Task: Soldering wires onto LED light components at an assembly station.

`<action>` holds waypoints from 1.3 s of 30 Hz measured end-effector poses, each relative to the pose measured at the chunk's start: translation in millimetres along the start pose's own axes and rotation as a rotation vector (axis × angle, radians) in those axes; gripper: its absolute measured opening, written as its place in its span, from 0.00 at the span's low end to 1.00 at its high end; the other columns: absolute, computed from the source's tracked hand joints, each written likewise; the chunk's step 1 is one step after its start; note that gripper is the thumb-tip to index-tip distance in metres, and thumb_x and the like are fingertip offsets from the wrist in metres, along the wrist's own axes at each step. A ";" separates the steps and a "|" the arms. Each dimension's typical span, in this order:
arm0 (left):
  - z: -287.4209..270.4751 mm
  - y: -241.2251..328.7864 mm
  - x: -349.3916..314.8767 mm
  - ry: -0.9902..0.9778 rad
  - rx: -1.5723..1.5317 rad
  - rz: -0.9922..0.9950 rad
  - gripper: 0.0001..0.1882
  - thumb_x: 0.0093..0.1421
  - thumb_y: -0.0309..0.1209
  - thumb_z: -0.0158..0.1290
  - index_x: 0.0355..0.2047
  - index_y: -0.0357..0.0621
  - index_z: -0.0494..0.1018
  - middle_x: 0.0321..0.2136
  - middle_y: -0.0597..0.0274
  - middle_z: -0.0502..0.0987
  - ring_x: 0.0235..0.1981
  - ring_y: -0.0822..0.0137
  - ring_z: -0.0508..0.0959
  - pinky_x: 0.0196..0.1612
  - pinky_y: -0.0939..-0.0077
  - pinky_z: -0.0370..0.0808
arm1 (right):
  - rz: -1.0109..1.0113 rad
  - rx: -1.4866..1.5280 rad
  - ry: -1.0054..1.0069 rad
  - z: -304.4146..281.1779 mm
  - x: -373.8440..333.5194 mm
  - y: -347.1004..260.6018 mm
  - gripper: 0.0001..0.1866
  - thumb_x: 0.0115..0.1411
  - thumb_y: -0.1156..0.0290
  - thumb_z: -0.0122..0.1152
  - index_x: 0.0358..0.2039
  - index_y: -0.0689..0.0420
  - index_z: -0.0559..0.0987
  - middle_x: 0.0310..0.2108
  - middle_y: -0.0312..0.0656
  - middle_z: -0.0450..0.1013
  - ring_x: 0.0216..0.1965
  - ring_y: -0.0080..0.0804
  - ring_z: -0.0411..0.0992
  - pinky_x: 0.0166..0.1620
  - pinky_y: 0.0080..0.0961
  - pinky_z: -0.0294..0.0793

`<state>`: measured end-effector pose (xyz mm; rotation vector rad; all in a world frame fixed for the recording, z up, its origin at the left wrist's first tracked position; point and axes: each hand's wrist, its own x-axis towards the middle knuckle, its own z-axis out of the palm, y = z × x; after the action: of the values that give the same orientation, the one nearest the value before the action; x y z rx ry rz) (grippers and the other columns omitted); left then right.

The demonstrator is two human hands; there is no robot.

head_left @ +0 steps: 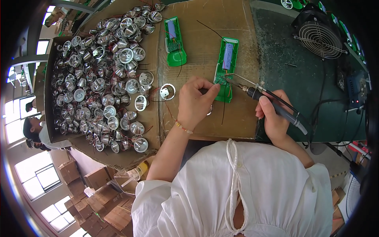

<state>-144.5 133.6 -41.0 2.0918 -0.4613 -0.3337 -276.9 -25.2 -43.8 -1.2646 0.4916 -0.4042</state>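
My right hand (275,118) grips a soldering iron (272,103) with a thin curved metal feed tube fixed along it. Its tip reaches the small circuit board (222,79) in an open green casing (224,93), which also holds a blue battery (228,55). At the board's left side, my left hand (196,98) has thumb and forefinger pinched together; what lies between them is too small to make out. Partly hidden under that hand is a shiny reflector (210,110). Another reflector with a white disc (167,92) lies left of it, with red wire running toward my wrist.
A second green casing (176,57) with battery and board lies farther off on the cardboard sheet (197,130). A large cardboard tray (152,130) full of wired reflectors fills the left. At the far right stand a fan (319,39) and a blue box-shaped unit (356,93) with cables.
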 end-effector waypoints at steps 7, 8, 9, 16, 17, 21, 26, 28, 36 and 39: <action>-2.5 0.2 2.9 -0.001 0.001 -0.024 0.08 0.48 0.30 0.58 0.20 0.37 0.74 0.21 0.57 0.72 0.21 0.65 0.73 0.26 0.75 0.69 | -0.143 -0.060 0.003 -10.0 -1.4 -6.5 0.08 0.54 0.75 0.58 0.31 0.62 0.69 0.19 0.39 0.70 0.19 0.18 0.68 0.23 0.15 0.69; -3.0 -5.5 0.6 0.003 0.012 0.016 0.08 0.48 0.30 0.58 0.21 0.37 0.75 0.21 0.57 0.73 0.21 0.65 0.74 0.26 0.75 0.69 | -0.150 -0.045 0.006 -11.5 -0.6 -4.2 0.07 0.54 0.76 0.58 0.30 0.62 0.69 0.19 0.38 0.70 0.19 0.18 0.68 0.23 0.15 0.69; -3.1 -4.9 0.3 0.012 0.023 0.065 0.07 0.48 0.30 0.58 0.22 0.37 0.75 0.20 0.57 0.74 0.21 0.65 0.74 0.26 0.76 0.69 | -0.152 -0.048 0.031 -15.2 -0.3 -5.2 0.07 0.53 0.77 0.59 0.30 0.62 0.69 0.19 0.38 0.70 0.19 0.18 0.68 0.23 0.15 0.69; -13.7 15.8 6.6 -0.253 0.335 0.058 0.08 0.50 0.31 0.54 0.24 0.39 0.76 0.18 0.56 0.77 0.20 0.68 0.78 0.25 0.75 0.73 | -0.220 -0.158 0.213 -63.0 12.8 3.6 0.08 0.55 0.73 0.58 0.28 0.60 0.68 0.17 0.36 0.67 0.16 0.17 0.65 0.20 0.13 0.65; -1.4 8.8 15.7 -0.244 0.373 0.166 0.08 0.50 0.32 0.54 0.24 0.39 0.76 0.16 0.56 0.76 0.19 0.66 0.78 0.24 0.75 0.73 | -0.223 -0.138 0.221 -67.5 13.3 5.3 0.08 0.55 0.73 0.58 0.28 0.60 0.68 0.17 0.36 0.67 0.16 0.17 0.65 0.20 0.13 0.65; 27.1 38.0 90.2 -0.129 0.380 0.219 0.07 0.48 0.29 0.52 0.22 0.38 0.76 0.15 0.55 0.76 0.17 0.66 0.78 0.25 0.74 0.75 | -0.228 -0.133 0.249 -71.7 19.5 12.4 0.08 0.53 0.73 0.58 0.28 0.60 0.68 0.16 0.36 0.67 0.16 0.17 0.65 0.21 0.14 0.65; 45.4 44.0 219.2 0.085 0.330 0.162 0.13 0.51 0.38 0.50 0.26 0.41 0.78 0.20 0.55 0.78 0.23 0.59 0.79 0.31 0.70 0.75 | -0.186 -0.117 0.272 -65.0 25.0 14.4 0.09 0.52 0.72 0.59 0.27 0.61 0.68 0.16 0.38 0.68 0.15 0.19 0.66 0.21 0.16 0.66; 43.5 25.9 254.2 0.183 0.327 0.244 0.15 0.51 0.42 0.51 0.30 0.44 0.78 0.27 0.54 0.78 0.30 0.55 0.77 0.36 0.65 0.74 | -0.206 -0.061 0.264 -63.5 27.6 13.3 0.09 0.54 0.71 0.58 0.27 0.61 0.68 0.16 0.37 0.67 0.16 0.19 0.64 0.21 0.15 0.64; -34.5 17.0 177.5 0.253 0.992 0.122 0.28 0.49 0.45 0.54 0.51 0.56 0.65 0.49 0.55 0.63 0.48 0.52 0.66 0.45 0.57 0.68 | -0.216 -0.042 0.237 -69.9 43.1 24.3 0.08 0.54 0.73 0.56 0.29 0.61 0.67 0.17 0.39 0.68 0.15 0.20 0.65 0.19 0.16 0.65; -35.5 -17.6 143.2 0.201 0.890 0.167 0.26 0.50 0.41 0.52 0.50 0.54 0.64 0.48 0.53 0.63 0.48 0.48 0.66 0.45 0.59 0.71 | -0.199 -0.077 0.221 -66.7 32.9 20.0 0.08 0.55 0.71 0.57 0.29 0.60 0.67 0.17 0.37 0.67 0.15 0.19 0.64 0.20 0.15 0.64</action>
<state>1.2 104.6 -45.4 2.8732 -0.7474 0.2369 -286.5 -91.3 -82.2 -1.3554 0.5744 -0.7039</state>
